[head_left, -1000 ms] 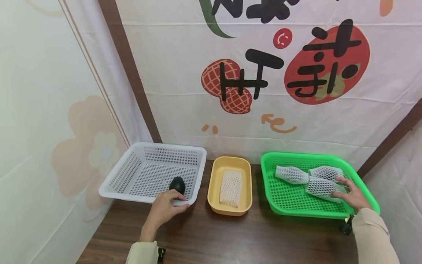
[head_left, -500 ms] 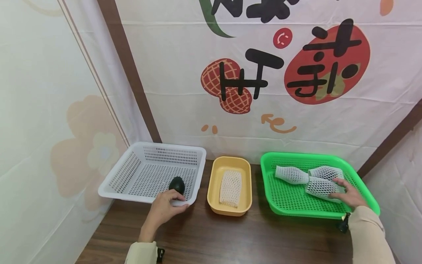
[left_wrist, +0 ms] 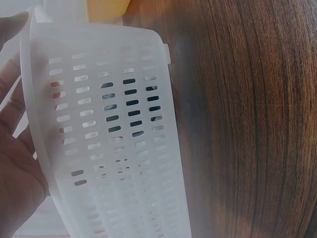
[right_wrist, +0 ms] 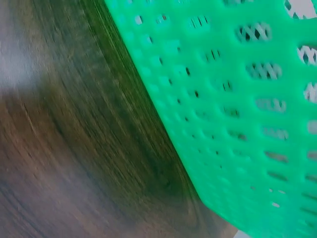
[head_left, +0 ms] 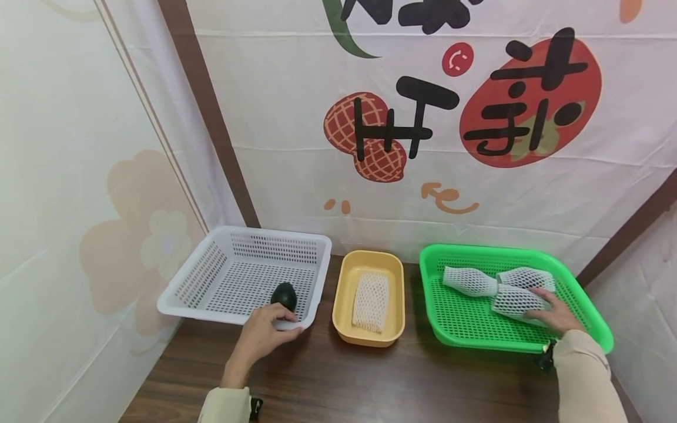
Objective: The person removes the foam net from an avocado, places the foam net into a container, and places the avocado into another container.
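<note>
Hands (head_left: 262, 331) (head_left: 560, 314) have fruit (head_left: 284, 295) by left, netting (head_left: 514, 300) at right.

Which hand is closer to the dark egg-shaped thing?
Left. The left hand is just beside the dark egg-shaped thing; the right hand is far off, at the green basket.

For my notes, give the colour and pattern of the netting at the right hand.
White netting in an open mesh; clearest in the head view.
</note>
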Demonstrator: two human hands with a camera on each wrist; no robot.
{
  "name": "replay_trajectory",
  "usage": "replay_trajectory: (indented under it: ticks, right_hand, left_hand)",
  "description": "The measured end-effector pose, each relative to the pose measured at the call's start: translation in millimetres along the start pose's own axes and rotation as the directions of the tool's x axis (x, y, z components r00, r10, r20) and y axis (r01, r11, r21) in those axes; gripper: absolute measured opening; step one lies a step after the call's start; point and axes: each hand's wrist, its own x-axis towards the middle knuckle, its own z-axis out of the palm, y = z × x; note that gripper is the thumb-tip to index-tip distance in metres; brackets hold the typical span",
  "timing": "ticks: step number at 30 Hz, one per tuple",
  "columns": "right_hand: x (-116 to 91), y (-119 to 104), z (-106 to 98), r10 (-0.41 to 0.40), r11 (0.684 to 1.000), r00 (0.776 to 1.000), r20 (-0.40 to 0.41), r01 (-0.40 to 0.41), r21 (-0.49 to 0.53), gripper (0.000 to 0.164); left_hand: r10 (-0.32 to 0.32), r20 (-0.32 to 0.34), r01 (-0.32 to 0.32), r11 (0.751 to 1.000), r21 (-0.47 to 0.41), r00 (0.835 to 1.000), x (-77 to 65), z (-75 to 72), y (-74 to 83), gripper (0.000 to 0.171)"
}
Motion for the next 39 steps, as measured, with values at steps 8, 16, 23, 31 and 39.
replay_trajectory:
  ticks: [8,16,23,31,39]
  right_hand:
    - [7,-1,6,0.053,0.988,0.999,0.005,-0.053,0.147,0.088]
    - [10,5,9,0.048,0.979,0.999,-0.011,-0.045,0.199,0.083]
    - [9,7,13,0.048,0.956,0.999,0.007,-0.048,0.290,0.077]
    - [5,-2,18,0.034,0.952,0.999,0.004,-0.034,0.306,0.071]
    - [5,-8,21,0.018,0.964,1.000,-0.014,-0.013,0.266,0.060]
  left_hand:
    - [-0.016,0.029,0.016,1.000,-0.023,0.999,-0.3,-2.3,1.4,0.020]
    - [-0.019,0.023,0.019,1.000,-0.016,1.000,0.3,-0.7,1.3,0.020]
    - [-0.029,0.020,0.029,1.000,0.001,0.999,0.4,-0.4,2.3,0.019]
    - [-0.019,0.018,0.019,1.000,0.004,1.000,1.0,-0.9,2.4,0.019]
    - [-0.019,0.016,0.018,1.000,0.004,1.000,1.3,-0.8,3.8,0.019]
